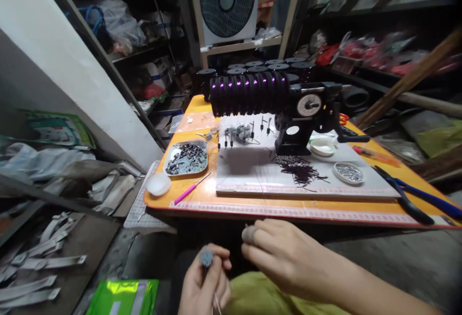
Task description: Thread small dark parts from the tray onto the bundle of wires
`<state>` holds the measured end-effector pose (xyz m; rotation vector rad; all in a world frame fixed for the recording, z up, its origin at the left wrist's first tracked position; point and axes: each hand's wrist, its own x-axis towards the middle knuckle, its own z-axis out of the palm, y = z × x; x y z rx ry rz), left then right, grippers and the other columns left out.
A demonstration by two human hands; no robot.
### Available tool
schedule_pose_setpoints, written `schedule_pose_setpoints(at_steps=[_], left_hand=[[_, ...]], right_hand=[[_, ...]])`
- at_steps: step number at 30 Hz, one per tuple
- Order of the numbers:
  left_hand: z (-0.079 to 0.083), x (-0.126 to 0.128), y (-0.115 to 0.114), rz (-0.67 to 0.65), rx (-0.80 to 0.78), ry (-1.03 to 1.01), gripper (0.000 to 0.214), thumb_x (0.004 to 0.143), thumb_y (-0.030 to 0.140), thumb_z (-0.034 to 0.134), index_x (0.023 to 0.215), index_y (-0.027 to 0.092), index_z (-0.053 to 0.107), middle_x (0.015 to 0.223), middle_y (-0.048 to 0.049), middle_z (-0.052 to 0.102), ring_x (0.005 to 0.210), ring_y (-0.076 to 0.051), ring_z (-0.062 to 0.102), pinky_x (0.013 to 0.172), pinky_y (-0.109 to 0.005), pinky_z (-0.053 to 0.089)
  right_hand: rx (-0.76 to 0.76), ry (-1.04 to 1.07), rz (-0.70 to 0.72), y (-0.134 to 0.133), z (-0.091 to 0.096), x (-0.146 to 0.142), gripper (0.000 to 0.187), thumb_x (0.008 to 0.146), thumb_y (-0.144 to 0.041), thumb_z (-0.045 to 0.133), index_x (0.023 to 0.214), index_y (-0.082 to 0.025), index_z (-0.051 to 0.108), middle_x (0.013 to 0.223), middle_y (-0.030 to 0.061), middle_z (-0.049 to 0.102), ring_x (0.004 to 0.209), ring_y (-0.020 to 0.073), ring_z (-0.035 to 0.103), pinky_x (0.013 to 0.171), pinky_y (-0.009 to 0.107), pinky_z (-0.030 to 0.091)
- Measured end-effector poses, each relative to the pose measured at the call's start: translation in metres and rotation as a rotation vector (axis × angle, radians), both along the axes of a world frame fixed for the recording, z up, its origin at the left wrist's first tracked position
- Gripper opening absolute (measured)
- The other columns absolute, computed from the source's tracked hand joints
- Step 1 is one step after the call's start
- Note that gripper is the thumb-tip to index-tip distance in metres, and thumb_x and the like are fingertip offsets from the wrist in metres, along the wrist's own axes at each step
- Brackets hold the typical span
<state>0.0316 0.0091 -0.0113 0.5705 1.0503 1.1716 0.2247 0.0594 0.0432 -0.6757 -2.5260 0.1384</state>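
Low in front of the table, my left hand (207, 281) is closed round a small grey-blue bundle (206, 258) with a knobbly round top; thin pale strands poke out below the fingers. To its right, my right hand (272, 250) has its fingers curled and pressed together, a greyish cover on one fingertip. A tiny dark tip shows at those fingers, but what they hold is hidden. The two hands are apart. Beyond them on the table stands a black machine (296, 112) with a ribbed, purple-lit cylinder and small dark clips hanging on wires below it.
A dish of dark and grey small parts (187, 158), a white cup (159, 184) and a pink-handled hook tool (191, 189) are at left. Dark pins (303, 173) lie on the white board (249, 180). A bowl of metal bits (348, 173) and blue-handled pliers (426, 194) are right.
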Motion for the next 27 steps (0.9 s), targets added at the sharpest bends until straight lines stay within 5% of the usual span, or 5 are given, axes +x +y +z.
schedule_pose_setpoints(at_steps=[7,13,16,21,27], left_hand=[[0.011,0.02,0.014,0.047,0.092,-0.238,0.02,0.084,0.035,0.072,0.084,0.016,0.064,0.079,-0.0002,0.06,0.05,-0.002,0.041,0.043,-0.014,0.03],[0.014,0.025,0.02,0.035,0.142,-0.204,0.011,0.091,0.028,0.064,0.089,0.017,0.062,0.07,-0.0003,0.062,0.064,-0.011,0.056,0.055,-0.021,0.043],[0.013,0.024,0.022,0.043,0.189,-0.165,0.012,0.096,0.026,0.057,0.087,0.019,0.057,0.061,0.0045,0.054,0.057,-0.008,0.05,0.061,-0.022,0.045],[0.008,0.024,0.019,0.028,0.151,-0.225,0.021,0.092,0.038,0.061,0.088,0.02,0.051,0.058,0.0091,0.04,0.047,-0.005,0.03,0.046,-0.017,0.033],[0.003,0.026,0.012,-0.027,0.109,-0.017,0.03,0.089,0.048,0.061,0.092,0.021,0.051,0.064,0.0072,0.045,0.055,-0.006,0.038,0.051,-0.017,0.033]], right_hand=[[-0.438,0.483,-0.296,0.002,-0.013,-0.017,0.013,0.092,-0.016,0.054,0.087,-0.018,0.066,0.073,0.0023,0.061,0.059,0.0122,0.053,0.053,0.023,0.043],[-0.743,0.68,-0.244,0.006,-0.013,-0.029,0.014,0.094,-0.024,0.057,0.089,-0.019,0.07,0.068,0.001,0.067,0.055,0.0125,0.063,0.056,0.024,0.052],[-0.738,0.715,-0.288,0.005,-0.016,-0.03,0.016,0.093,-0.028,0.059,0.087,-0.018,0.071,0.07,0.0026,0.068,0.053,0.0124,0.062,0.05,0.023,0.051],[-0.662,0.754,-0.382,0.005,-0.022,-0.031,0.014,0.089,-0.028,0.065,0.085,-0.019,0.075,0.076,0.0056,0.071,0.068,0.0169,0.066,0.055,0.024,0.051],[-0.648,0.694,-0.324,0.003,-0.023,-0.039,0.011,0.085,-0.02,0.068,0.086,-0.021,0.079,0.071,0.0037,0.071,0.06,0.0147,0.066,0.055,0.024,0.053]])
